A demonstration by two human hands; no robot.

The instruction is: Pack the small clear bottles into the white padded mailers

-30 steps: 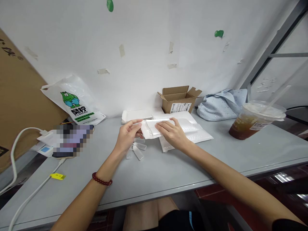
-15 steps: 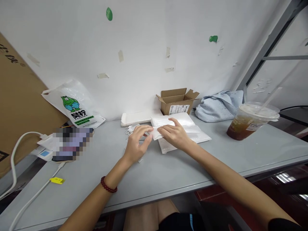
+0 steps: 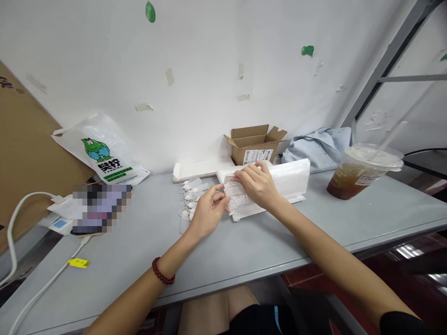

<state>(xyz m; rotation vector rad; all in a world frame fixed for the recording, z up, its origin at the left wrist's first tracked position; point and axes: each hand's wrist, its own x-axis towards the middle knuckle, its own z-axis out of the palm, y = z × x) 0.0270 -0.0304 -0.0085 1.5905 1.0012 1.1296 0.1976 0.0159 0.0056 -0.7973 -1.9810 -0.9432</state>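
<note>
Printed plastic bag (image 3: 104, 153) at ten o'clock from my white bubble mailer (image 3: 291, 177); smartphone (image 3: 101, 211), screen blurred, at nine. Clear plastic tags (image 3: 194, 184) also at nine, nearer, beside my left hand (image 3: 208, 210): thumb and fingers narrow, holding mailer's left end. Mailer itself tilted, straight ahead at my twelve, above second mailer (image 3: 244, 215). My right hand (image 3: 260, 186) curled over its upper edge, gripping. From mailer: open cardboard carton (image 3: 257, 154) at twelve, pale-blue cloth (image 3: 319, 148) at two, drink cup (image 3: 359, 174) at three.
</note>
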